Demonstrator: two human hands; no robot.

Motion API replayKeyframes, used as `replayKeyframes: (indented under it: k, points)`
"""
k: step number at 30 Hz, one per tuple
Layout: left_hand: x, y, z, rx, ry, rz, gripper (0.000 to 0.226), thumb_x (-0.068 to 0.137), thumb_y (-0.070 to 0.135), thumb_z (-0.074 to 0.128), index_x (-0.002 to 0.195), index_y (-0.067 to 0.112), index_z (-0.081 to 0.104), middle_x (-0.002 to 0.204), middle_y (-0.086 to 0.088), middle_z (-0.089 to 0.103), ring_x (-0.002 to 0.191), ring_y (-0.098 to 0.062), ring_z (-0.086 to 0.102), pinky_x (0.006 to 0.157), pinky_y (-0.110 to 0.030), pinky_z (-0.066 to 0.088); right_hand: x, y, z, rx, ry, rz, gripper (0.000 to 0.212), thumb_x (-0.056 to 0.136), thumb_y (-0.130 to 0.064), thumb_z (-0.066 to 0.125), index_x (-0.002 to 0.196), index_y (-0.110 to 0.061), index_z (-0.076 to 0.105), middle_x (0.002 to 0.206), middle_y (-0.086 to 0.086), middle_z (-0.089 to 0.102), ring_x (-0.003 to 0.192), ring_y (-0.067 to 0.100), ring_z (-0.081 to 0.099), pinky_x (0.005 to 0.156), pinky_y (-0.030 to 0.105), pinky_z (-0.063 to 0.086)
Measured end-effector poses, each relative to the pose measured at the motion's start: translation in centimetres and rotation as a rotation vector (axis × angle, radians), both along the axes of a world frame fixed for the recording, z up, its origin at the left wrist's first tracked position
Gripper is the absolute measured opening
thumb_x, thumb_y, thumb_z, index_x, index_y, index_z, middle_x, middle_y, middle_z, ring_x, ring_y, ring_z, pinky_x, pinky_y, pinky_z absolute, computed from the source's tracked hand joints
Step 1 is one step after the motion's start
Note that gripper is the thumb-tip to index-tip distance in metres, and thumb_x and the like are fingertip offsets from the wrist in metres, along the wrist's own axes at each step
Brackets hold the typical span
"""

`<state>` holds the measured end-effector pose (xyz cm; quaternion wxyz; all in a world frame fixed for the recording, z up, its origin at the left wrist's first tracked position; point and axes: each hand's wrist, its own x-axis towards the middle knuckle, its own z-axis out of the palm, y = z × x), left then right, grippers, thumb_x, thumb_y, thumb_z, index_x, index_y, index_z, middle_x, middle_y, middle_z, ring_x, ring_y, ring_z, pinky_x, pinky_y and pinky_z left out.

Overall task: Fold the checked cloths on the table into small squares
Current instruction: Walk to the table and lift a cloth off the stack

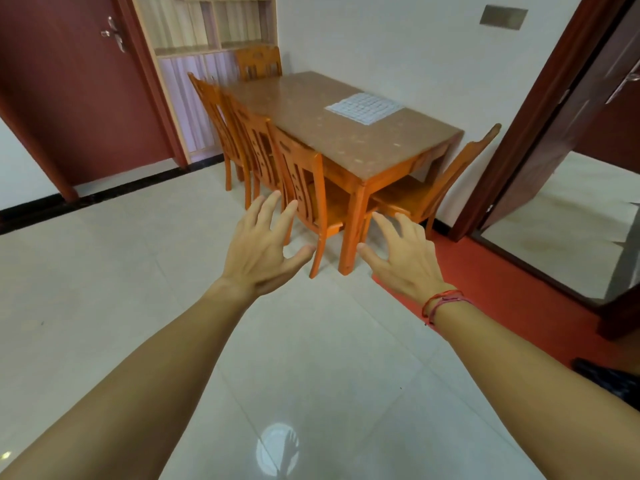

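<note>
A white checked cloth (364, 107) lies spread flat on the far right part of a brown-topped wooden table (346, 147) across the room. My left hand (265, 245) and my right hand (403, 258) are stretched out in front of me over the tiled floor, fingers spread and holding nothing. Both hands are well short of the table. A red string bracelet sits on my right wrist.
Three orange wooden chairs (304, 188) line the table's left side, another chair (440, 188) stands at its near end and one (259, 64) at its far end. A dark red door (79, 91) is at the left, an open doorway (568, 209) at the right. A shelf unit (207, 36) stands behind.
</note>
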<state>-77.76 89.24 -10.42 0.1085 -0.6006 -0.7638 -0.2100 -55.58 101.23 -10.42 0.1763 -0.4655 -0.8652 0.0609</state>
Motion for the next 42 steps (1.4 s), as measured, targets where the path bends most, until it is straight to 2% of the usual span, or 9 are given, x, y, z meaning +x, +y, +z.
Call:
replayKeyframes:
  k: [9, 18, 27, 32, 42]
  points:
    - [-7.9, 13.9, -0.6, -0.001, 0.031, -0.021, 0.081, 0.087, 0.071, 0.033, 0.15, 0.02, 0.034, 0.158, -0.013, 0.027, 0.145, -0.034, 0.021, 0.114, -0.05, 0.028, -7.3, 14.2, -1.4, -0.019, 0.034, -0.022, 0.07, 0.089, -0.066, 0.04, 0.15, -0.036, 0.022, 0.153, 0.008, 0.028, 0.139, 0.03, 0.026, 0.106, 0.051, 0.03]
    - [-13.9, 29.6, 1.4, -0.009, 0.062, -0.013, 0.079, 0.088, 0.072, 0.033, 0.15, 0.023, 0.033, 0.159, -0.011, 0.026, 0.146, -0.034, 0.019, 0.115, -0.049, 0.024, -12.9, 29.9, 0.2, -0.025, 0.057, -0.017, 0.066, 0.089, -0.066, 0.038, 0.148, -0.041, 0.023, 0.15, 0.005, 0.033, 0.136, 0.03, 0.03, 0.105, 0.051, 0.034]
    - [-19.9, 41.8, 1.0, -0.026, 0.087, -0.019, 0.078, 0.089, 0.072, 0.035, 0.15, 0.024, 0.031, 0.159, -0.01, 0.026, 0.146, -0.034, 0.02, 0.115, -0.049, 0.023, -18.6, 41.0, -0.6, -0.054, 0.046, -0.027, 0.067, 0.086, -0.069, 0.035, 0.146, -0.04, 0.025, 0.15, 0.003, 0.036, 0.135, 0.031, 0.033, 0.104, 0.052, 0.037]
    - [-24.3, 48.3, 0.3, -0.001, 0.12, -0.063, 0.077, 0.09, 0.07, 0.036, 0.149, 0.021, 0.033, 0.157, -0.012, 0.029, 0.144, -0.035, 0.024, 0.114, -0.049, 0.027, -23.0, 46.7, -1.4, -0.058, 0.036, -0.049, 0.065, 0.089, -0.065, 0.042, 0.147, -0.041, 0.027, 0.151, 0.001, 0.032, 0.136, 0.03, 0.03, 0.106, 0.05, 0.033]
    - [-34.6, 63.5, -0.7, -0.037, 0.11, -0.152, 0.075, 0.091, 0.071, 0.037, 0.151, 0.027, 0.029, 0.159, -0.008, 0.026, 0.145, -0.033, 0.02, 0.114, -0.045, 0.026, -31.8, 59.7, -1.3, -0.049, -0.035, -0.152, 0.064, 0.089, -0.065, 0.037, 0.147, -0.041, 0.024, 0.152, 0.004, 0.031, 0.137, 0.03, 0.029, 0.106, 0.053, 0.03]
